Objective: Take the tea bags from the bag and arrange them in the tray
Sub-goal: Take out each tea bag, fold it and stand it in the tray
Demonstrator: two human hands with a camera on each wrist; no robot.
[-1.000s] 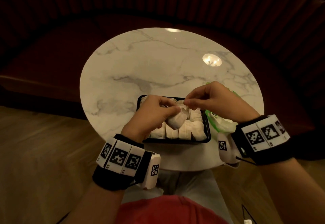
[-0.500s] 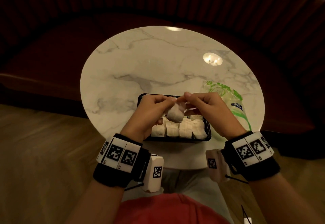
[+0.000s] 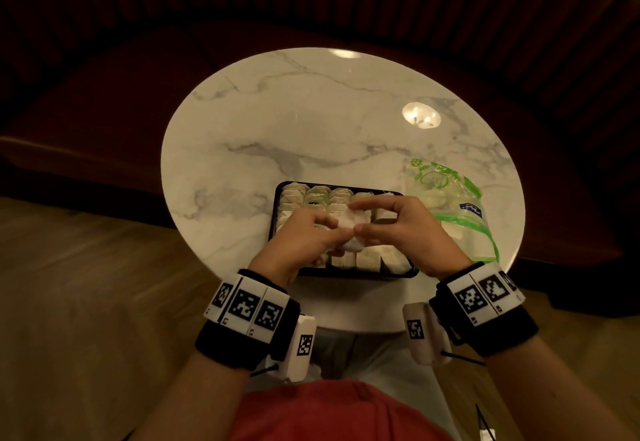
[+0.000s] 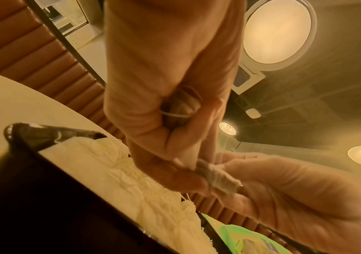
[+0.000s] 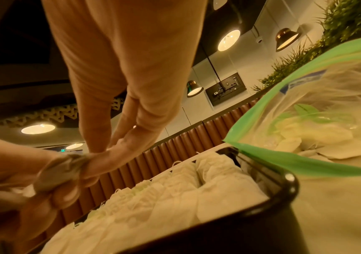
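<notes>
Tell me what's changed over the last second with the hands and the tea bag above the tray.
Both hands came nearer the person: the right hand drew back off the plastic bag, uncovering it, and the left hand followed. Both kept pinching the same tea bag over the tray. The packed tea bags in the tray and the table stayed as they were.

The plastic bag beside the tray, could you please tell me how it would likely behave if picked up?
The plastic bag looks thin and crumpled, so probably floppy. It likely weighs little, holding only tea bags. Its mouth gapes, so contents might spill.
</notes>
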